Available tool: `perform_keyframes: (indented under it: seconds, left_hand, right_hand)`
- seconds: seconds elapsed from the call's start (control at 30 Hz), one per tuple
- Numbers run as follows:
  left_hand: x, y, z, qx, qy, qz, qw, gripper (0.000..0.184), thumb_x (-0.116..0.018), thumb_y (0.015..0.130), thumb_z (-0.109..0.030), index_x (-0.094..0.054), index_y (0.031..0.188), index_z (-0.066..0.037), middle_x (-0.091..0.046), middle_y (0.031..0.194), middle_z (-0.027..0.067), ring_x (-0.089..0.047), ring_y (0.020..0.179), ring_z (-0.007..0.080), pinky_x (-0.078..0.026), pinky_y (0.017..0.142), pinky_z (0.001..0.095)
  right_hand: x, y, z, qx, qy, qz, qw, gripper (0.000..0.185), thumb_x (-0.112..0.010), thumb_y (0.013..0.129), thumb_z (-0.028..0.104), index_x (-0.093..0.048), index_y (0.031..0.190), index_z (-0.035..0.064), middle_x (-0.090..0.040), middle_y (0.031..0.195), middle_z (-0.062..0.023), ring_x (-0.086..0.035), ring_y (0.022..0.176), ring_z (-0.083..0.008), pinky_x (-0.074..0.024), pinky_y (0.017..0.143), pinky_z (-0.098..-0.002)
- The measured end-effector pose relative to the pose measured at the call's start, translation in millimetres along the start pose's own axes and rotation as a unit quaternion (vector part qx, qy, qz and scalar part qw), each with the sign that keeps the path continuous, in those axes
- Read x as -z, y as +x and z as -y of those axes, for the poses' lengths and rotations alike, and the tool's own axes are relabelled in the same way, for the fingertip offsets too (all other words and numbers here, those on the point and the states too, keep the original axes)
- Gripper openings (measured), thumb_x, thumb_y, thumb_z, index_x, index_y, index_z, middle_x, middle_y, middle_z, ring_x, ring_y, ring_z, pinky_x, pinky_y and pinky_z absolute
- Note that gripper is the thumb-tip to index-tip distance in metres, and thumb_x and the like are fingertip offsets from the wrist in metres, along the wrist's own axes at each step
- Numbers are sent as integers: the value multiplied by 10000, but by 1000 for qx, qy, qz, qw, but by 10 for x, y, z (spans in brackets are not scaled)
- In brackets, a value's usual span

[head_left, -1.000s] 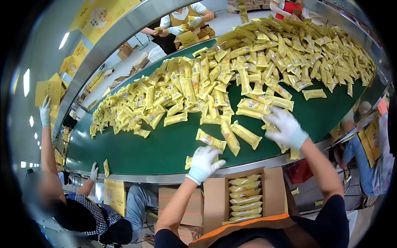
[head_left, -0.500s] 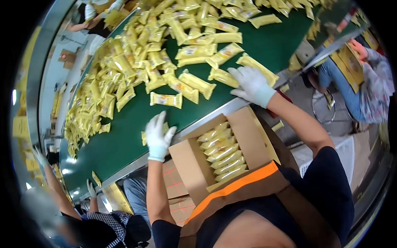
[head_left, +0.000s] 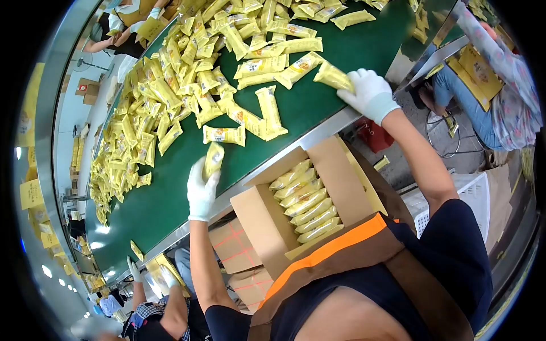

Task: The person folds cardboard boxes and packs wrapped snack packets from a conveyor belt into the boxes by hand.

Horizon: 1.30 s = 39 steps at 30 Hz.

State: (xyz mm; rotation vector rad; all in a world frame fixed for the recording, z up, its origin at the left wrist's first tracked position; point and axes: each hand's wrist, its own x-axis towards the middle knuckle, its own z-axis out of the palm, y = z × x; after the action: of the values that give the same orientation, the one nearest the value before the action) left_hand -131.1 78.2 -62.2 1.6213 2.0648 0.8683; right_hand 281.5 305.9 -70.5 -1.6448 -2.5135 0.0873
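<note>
Both of my hands wear white gloves. My left hand (head_left: 201, 190) is closed on the lower end of a yellow wrapped snack packet (head_left: 214, 160), which points up over the green conveyor belt (head_left: 170, 187). At the belt's near edge, my right hand (head_left: 368, 94) grips the right end of another yellow packet (head_left: 333, 77); its fingertips are partly hidden. Below and between my hands stands an open cardboard box (head_left: 254, 219), with a row of several yellow packets (head_left: 307, 207) lying side by side inside.
Many loose yellow packets (head_left: 165, 91) are heaped across the belt. A metal rail (head_left: 296, 144) borders it before the box. Taped cartons (head_left: 234, 244) sit lower left, a white plastic crate (head_left: 463, 199) right. Co-workers' gloved hands (head_left: 169, 277) are at lower left; another person (head_left: 483, 108) sits at right.
My left hand has closed on a packet and lifted it upright. My right hand has moved right and up slightly, now gripping a packet. One packet near the belt's middle has turned more upright.
</note>
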Motion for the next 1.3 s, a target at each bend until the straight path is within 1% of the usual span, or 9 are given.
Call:
perform_keyframes:
  seconds: [0.13, 0.27, 0.4, 0.47, 0.7, 0.8, 1.03, 1.2, 1.3]
  left_hand:
    - [-503, 674, -895, -168, 92, -15, 981, 531, -698, 859, -303, -572, 1274, 3, -639, 1214, 228, -629, 1072, 372, -474, 953, 416]
    - [-1042, 1241, -1496, -6, 402, 193, 895, 837, -724, 760, -553, -416, 1417, -133, -703, 1056, 145, -676, 964, 359, -502, 847, 439]
    - [-908, 1157, -1415, -88, 420, 221, 876, 727, -740, 748, -417, -438, 1379, -219, -697, 1027, 153, -669, 974, 330, -504, 791, 487]
    - [-724, 985, -1168, -81, 399, 170, 897, 664, -744, 733, -348, -498, 1338, -227, -695, 1021, 152, -655, 992, 329, -476, 859, 501]
    - [-369, 557, -330, -156, 391, 63, 905, 468, -753, 725, -229, -660, 1181, -183, -704, 910, 114, -650, 868, 333, -420, 957, 552]
    - [-447, 387, -433, -93, 354, 39, 930, 635, -770, 730, -287, -561, 1306, -124, -688, 951, 121, -643, 898, 339, -524, 811, 448]
    - [-591, 417, -396, -121, 303, -66, 943, 780, -773, 729, -459, -516, 1354, -69, -672, 999, 177, -625, 867, 347, -518, 773, 426]
    - [-582, 463, -401, -90, 304, -33, 948, 656, -549, 897, -581, -544, 1317, -77, -674, 1060, 185, -633, 913, 352, -499, 797, 432]
    - [-560, 434, -416, -134, 331, -9, 934, 572, -589, 901, -476, -548, 1324, -93, -647, 1035, 167, -630, 915, 362, -494, 793, 442]
  right_hand:
    - [260, 93, 380, 91, -101, 62, 989, 178, -607, 745, 243, -713, 843, 138, -700, 867, -79, -634, 881, -264, -482, 713, -406]
    - [-209, 191, 342, 177, 35, -77, 981, 416, -661, 770, 520, -652, 845, 111, -635, 882, -105, -623, 845, -292, -500, 737, -420]
    - [-460, 244, 140, 269, 80, -128, 951, 450, -556, 882, 519, -651, 951, 84, -624, 897, -108, -609, 914, -284, -494, 776, -411]
    - [-174, 63, 337, 158, 49, -54, 985, 447, -545, 885, 517, -650, 985, 94, -631, 899, -101, -606, 933, -278, -479, 763, -425]
    - [427, -25, 392, 220, 61, -8, 973, 406, -769, 659, 388, -626, 930, 121, -667, 840, -119, -671, 815, -306, -520, 727, -413]
    - [256, 27, 179, 118, 61, 160, 978, 501, -759, 686, 394, -658, 1058, 74, -688, 975, -159, -665, 917, -342, -535, 791, -417]
    - [591, 993, 391, 222, 185, 207, 935, 693, -770, 724, 449, -561, 1273, 81, -648, 1144, -165, -630, 1054, -289, -489, 931, -355]
    - [371, 1346, 476, 235, 114, 334, 905, 715, -759, 675, 525, -594, 1239, 117, -607, 1263, -184, -583, 1159, -324, -466, 965, -377]
    - [269, 894, 388, 304, 98, 188, 929, 672, -761, 662, 478, -610, 1209, 117, -583, 1224, -154, -555, 1154, -340, -457, 979, -381]
